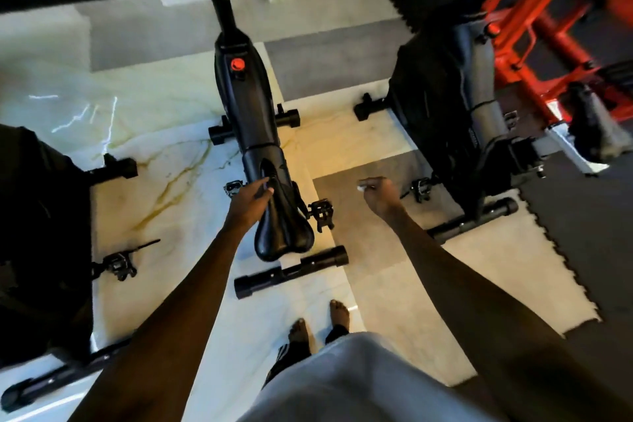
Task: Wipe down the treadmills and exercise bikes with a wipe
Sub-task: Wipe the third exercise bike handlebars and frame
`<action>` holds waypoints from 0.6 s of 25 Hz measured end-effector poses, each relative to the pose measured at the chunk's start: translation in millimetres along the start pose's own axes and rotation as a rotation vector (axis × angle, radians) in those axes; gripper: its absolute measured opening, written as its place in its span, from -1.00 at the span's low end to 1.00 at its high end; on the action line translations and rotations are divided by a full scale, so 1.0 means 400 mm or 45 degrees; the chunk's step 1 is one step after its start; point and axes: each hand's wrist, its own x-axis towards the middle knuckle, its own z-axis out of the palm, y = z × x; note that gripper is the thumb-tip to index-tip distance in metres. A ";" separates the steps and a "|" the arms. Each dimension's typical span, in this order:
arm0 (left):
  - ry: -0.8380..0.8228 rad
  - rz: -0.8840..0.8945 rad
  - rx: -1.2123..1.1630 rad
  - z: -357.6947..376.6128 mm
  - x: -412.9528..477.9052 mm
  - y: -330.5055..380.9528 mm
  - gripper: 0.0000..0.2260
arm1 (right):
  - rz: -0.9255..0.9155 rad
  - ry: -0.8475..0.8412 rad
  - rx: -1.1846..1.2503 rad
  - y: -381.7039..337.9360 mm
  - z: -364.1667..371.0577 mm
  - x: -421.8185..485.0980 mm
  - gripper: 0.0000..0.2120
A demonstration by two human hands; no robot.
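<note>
At 12 o'clock stands the black exercise bike (253, 106). Its right pedal (320, 212) juts toward 3 o'clock, and the neighbouring bike (455, 106) at 2 o'clock leaves you only a narrow lane of grey mat (346, 212) between them. Your right grip (378, 193) hangs over that lane, pinching the small white wipe (363, 187), clear of both bikes. Your left grip (251, 197) rests on the saddle (284, 233), fingers nearly straight along its nose. The rear stabiliser bar (291, 272) lies just ahead of your feet (337, 313).
</note>
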 end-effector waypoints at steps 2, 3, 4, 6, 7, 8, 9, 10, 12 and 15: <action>-0.040 0.108 -0.055 -0.017 0.031 0.109 -0.59 | 0.131 0.065 0.111 -0.048 -0.107 0.020 -0.67; -0.071 0.151 -0.098 -0.025 0.045 0.161 -0.59 | 0.138 0.094 0.162 -0.071 -0.158 0.026 -0.60; -0.103 0.189 -0.146 -0.030 0.056 0.212 -0.58 | 0.106 0.120 0.208 -0.090 -0.207 0.036 -0.55; -0.133 0.277 -0.207 -0.045 0.088 0.298 -0.56 | 0.035 0.192 0.252 -0.131 -0.307 0.049 -0.52; -0.138 0.307 -0.222 -0.056 0.100 0.341 -0.54 | 0.024 0.242 0.257 -0.151 -0.355 0.055 -0.52; -0.136 0.348 -0.223 -0.069 0.111 0.388 -0.52 | 0.025 0.307 0.283 -0.165 -0.409 0.058 -0.51; -0.122 0.389 -0.208 -0.083 0.122 0.432 -0.50 | 0.022 0.369 0.306 -0.179 -0.467 0.060 -0.51; -0.103 0.426 -0.195 -0.102 0.131 0.479 -0.48 | 0.001 0.430 0.327 -0.195 -0.523 0.061 -0.51; -0.072 0.513 -0.147 -0.141 0.154 0.571 -0.46 | -0.043 0.528 0.319 -0.226 -0.635 0.056 -0.54; -0.027 0.629 -0.081 -0.190 0.182 0.705 -0.49 | -0.072 0.648 0.314 -0.260 -0.774 0.054 -0.58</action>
